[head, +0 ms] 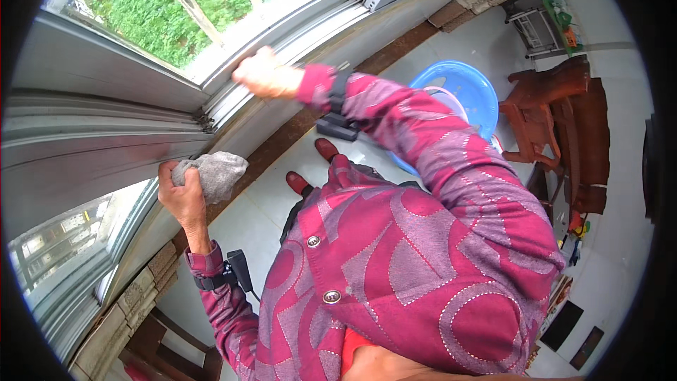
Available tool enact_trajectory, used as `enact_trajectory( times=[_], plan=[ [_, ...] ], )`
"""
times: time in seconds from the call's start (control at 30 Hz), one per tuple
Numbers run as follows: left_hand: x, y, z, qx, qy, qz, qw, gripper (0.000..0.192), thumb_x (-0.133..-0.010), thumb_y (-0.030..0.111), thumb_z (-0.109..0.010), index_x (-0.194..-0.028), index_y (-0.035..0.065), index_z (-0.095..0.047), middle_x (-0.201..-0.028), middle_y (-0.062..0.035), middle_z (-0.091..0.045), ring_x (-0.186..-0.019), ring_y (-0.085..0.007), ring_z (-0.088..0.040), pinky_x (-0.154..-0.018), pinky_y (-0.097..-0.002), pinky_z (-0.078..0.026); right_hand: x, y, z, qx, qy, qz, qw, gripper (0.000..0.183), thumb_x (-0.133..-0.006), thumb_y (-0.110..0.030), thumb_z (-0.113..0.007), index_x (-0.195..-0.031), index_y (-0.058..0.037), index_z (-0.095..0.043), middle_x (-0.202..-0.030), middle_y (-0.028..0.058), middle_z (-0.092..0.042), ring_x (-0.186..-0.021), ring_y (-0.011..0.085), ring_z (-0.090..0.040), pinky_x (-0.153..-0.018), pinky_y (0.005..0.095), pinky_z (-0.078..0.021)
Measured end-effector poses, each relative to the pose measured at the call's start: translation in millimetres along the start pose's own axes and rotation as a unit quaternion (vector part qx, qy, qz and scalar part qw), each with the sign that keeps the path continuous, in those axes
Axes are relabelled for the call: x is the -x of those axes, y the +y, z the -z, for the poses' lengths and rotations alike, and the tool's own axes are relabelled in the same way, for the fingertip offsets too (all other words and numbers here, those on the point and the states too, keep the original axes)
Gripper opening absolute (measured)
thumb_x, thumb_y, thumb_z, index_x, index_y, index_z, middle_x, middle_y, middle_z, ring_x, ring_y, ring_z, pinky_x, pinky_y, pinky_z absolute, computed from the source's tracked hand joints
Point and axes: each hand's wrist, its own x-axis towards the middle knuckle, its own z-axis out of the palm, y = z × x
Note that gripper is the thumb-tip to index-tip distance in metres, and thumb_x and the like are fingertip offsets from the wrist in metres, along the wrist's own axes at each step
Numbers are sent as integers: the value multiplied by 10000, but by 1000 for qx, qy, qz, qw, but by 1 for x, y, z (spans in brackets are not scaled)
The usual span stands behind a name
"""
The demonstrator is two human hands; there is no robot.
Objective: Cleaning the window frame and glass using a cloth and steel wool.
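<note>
A bunched grey cloth is gripped in my left hand, beside the metal window frame. My right hand is blurred, its fingers curled down at the lower rail of the sliding window, over the sill track. Whether those fingers hold anything small is hidden by the blur. Some dark debris lies at the corner of the track between my hands. Each forearm wears a strap with a black device.
Under my right arm stands a blue plastic basin with a pink rim inside it. A brown wooden chair is beyond it. Metal bars cross the outside of the window, with green plants behind. Brown trim edges the tiled floor.
</note>
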Motion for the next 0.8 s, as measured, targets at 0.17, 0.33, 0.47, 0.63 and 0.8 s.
enact_trajectory(
  times=[0.17,0.33,0.47,0.63,0.8],
  plan=[
    [2,7,4,17,-22,-8,1000,163,-694,27,-553,-854,1,-534,-664,-80,-527,-610,-140,-479,-608,-262,-430,64,129,83,177,-155,-225,945,197,-728,-198,-555,-897,-156,-649,-852,110,-655,-801,271,-648,-661,476,-485],
    [-7,13,6,85,18,-22,996,160,-710,18,-546,-865,-20,-533,-719,-56,-543,-664,-124,-472,-634,-248,-411,69,138,105,210,37,-184,960,275,-797,-286,-507,-1012,-167,-631,-849,84,-659,-780,265,-649,-658,390,-525],
    [-12,29,16,96,81,-41,991,184,-739,16,-543,-911,-50,-551,-817,-53,-552,-697,-124,-472,-637,-249,-411,30,43,65,89,176,-115,974,163,-775,-314,-565,-859,-204,-652,-715,30,-622,-643,214,-624,-561,362,-494],
    [-24,43,31,98,156,-29,982,169,-763,-12,-529,-924,-47,-566,-839,-57,-572,-737,-117,-507,-671,-239,-441,10,17,22,28,270,-114,956,142,-739,-296,-575,-819,-197,-638,-724,23,-609,-627,220,-607,-524,364,-475],
    [-33,24,66,24,193,-15,981,127,-754,-2,-548,-879,-16,-567,-810,-35,-568,-725,-117,-507,-671,-238,-440,56,95,51,53,310,-195,929,161,-761,-340,-554,-779,-215,-654,-726,-18,-613,-611,170,-610,-477,357,-455]
  ],
)
